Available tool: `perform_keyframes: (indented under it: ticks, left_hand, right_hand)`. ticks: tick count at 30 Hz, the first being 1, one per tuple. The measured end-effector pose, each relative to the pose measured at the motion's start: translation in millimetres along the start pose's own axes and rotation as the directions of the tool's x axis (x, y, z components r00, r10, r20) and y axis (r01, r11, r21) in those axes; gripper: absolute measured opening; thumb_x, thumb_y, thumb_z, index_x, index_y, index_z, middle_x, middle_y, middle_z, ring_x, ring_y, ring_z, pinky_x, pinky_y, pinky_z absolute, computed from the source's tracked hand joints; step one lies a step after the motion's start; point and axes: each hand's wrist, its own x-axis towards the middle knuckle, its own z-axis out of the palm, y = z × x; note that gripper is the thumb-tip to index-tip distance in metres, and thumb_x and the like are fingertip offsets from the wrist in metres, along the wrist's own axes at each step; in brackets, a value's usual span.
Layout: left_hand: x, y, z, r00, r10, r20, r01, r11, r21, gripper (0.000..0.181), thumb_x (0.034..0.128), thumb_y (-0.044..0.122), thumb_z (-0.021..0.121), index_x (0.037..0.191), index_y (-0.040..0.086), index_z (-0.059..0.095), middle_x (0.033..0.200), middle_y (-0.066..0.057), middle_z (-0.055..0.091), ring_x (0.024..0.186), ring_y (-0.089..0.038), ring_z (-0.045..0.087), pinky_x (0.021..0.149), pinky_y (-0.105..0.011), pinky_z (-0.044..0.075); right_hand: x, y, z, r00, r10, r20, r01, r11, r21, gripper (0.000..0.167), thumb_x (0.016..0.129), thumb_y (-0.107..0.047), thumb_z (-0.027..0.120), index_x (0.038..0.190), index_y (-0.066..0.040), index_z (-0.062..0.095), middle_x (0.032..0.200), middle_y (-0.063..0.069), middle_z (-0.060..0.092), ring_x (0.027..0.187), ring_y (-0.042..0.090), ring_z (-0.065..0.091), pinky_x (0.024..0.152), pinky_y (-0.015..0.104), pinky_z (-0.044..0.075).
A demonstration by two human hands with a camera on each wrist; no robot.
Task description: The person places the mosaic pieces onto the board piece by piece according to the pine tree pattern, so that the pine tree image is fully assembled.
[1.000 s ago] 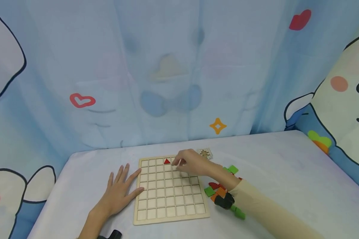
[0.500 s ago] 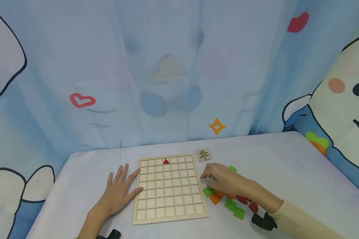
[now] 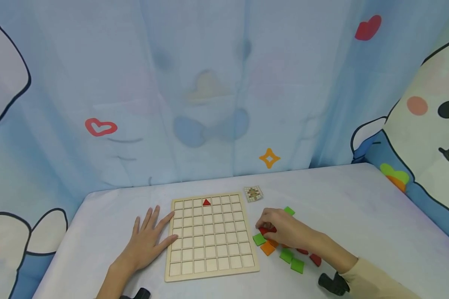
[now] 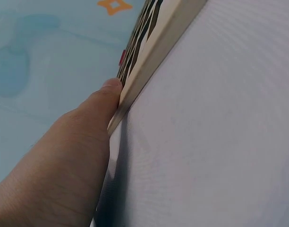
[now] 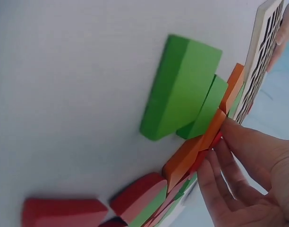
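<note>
Toward the desk's (image 3: pixel 359 224) back edge, nearer its left corner, lay one wooden grid board (image 3: pixel 210 241), a red triangle (image 3: pixel 206 202) set in its top row. Left hand (image 3: pixel 146 243): fingers spread, touching the board's left side, presumably to steady it. Rightward: loose green tiles (image 3: pixel 297 265) and orange tiles (image 3: pixel 267 248), likely placed within reach. Right hand (image 3: pixel 287 227): thumb and fingers pinched a red piece (image 3: pixel 263 231); whether lifted could not be told.

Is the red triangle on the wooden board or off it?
On it: the head view shows the red triangle in the wooden board's top row, fourth square from the left.
</note>
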Motion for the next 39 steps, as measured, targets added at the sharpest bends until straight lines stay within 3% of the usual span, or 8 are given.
perform_keyframes:
  ticks: [8,17,33,39]
  left_hand:
    - [-0.9,2.0,-2.9,1.0,-0.01,0.015,0.01,1.0,0.008,0.072,0.1025,0.06,0.055,0.164,0.025,0.038,0.172,-0.023,0.016,0.158,-0.048,0.009,0.121,-0.073,-0.001]
    - [-0.2,1.1,-2.0,1.0,-0.008,0.011,0.008,1.0,0.01,0.072,0.1026,0.06,0.055,0.164,0.026,0.038,0.172,-0.022,0.016,0.158,-0.048,0.009,0.121,-0.073,-0.001]
    - [0.4,0.9,-0.9,1.0,-0.004,0.003,0.004,1.0,0.016,0.072,0.1026,0.058,0.056,0.164,0.024,0.039,0.172,-0.024,0.017,0.158,-0.048,0.01,0.121,-0.074,0.001]
    - [0.5,1.2,-0.6,1.0,0.006,-0.006,-0.006,1.0,0.003,0.072,0.1024,0.057,0.057,0.163,0.023,0.04,0.171,-0.024,0.017,0.158,-0.048,0.01,0.12,-0.074,0.001]
  right_hand:
    - [3.9,0,-2,0.997,0.073,-0.002,-0.073,0.99,0.117,0.02,0.083,0.006,0.084,0.1,-0.001,0.077,0.091,-0.001,0.066,0.078,0.008,0.057,0.07,0.022,0.056]
    - [3.6,1,0,0.996,0.082,-0.04,-0.077,0.99,0.116,0.02,0.08,0.005,0.087,0.093,-0.005,0.076,0.087,-0.004,0.063,0.076,0.008,0.056,0.068,0.022,0.055]
    - [6.9,4,1,0.996,0.01,-0.089,-0.003,0.996,0.087,0.025,0.078,0.006,0.088,0.079,-0.012,0.071,0.077,-0.01,0.062,0.069,0.003,0.053,0.064,0.023,0.055]
    - [14.2,-2,-2,0.993,-0.018,-0.119,0.026,0.997,0.07,0.019,0.081,0.009,0.085,0.087,-0.006,0.075,0.083,-0.006,0.064,0.073,0.004,0.058,0.067,0.021,0.057]
